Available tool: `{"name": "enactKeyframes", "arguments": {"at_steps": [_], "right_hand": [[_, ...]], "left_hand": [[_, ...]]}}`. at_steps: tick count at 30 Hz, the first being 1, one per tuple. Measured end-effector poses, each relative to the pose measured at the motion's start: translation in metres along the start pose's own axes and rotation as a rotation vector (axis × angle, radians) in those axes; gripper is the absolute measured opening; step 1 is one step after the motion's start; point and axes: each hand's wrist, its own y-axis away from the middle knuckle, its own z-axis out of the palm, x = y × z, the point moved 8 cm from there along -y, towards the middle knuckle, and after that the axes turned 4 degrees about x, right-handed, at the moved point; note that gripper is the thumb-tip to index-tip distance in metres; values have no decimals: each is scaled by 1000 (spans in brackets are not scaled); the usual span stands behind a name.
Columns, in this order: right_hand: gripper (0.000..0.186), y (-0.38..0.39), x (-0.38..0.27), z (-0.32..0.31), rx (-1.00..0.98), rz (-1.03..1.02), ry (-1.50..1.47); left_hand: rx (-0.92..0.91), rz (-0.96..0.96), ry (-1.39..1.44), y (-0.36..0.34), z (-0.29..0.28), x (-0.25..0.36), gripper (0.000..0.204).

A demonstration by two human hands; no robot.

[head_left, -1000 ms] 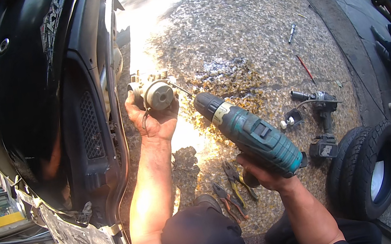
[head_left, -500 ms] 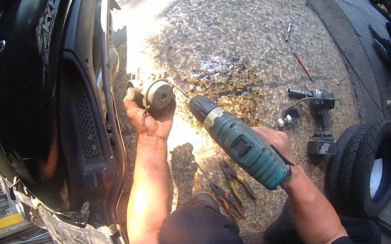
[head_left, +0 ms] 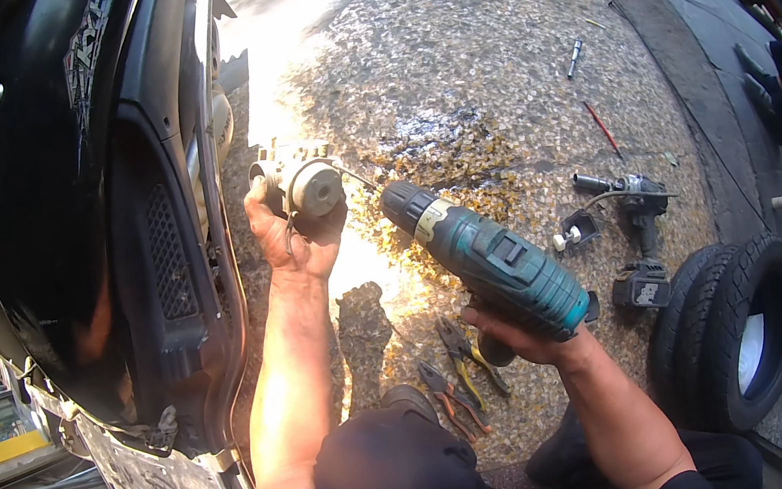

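My left hand (head_left: 300,256) is closed around a small grey metal carburetor (head_left: 316,191), its round end turned toward the right. A thin hose curls down from it beside my thumb. My right hand (head_left: 518,335) grips the handle of a teal cordless drill (head_left: 500,264). The drill's black chuck (head_left: 411,209) points up and left, and a slim bit (head_left: 359,177) reaches from it to the carburetor's upper right edge. Whether the bit touches the metal, I cannot tell.
Left of my hands stands a black vehicle panel (head_left: 38,247). Pliers (head_left: 474,359) lie on the pebbled ground before me. On the right are an impact wrench (head_left: 644,227), a red thin rod (head_left: 604,132), a pen-like tool (head_left: 576,58) and black tires (head_left: 763,330). A dark oily stain (head_left: 444,161) marks the ground.
The drill has rolled in my right hand, and its rear end has swung to the right and up. My right hand now shows below the drill body. The carburetor has shifted slightly left.
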Motion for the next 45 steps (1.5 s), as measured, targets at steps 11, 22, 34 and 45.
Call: {"name": "enactKeyframes", "arguments": {"at_steps": [11,22,34,45], "right_hand": [[20,5,25,-6,37,147,-132],[20,-4,-9,-11,29,-288,283],[28,-5,-10,-15,-10,-262,295],[20,-3,-9,-16,4,-202,326]], "left_hand": [[-6,-17,15,1,4,-7,38],[28,-22,24,4,1,-11,39],[86,-28,58,5,-1,-13,41],[20,-60,75,4,2,-16,35]]}}
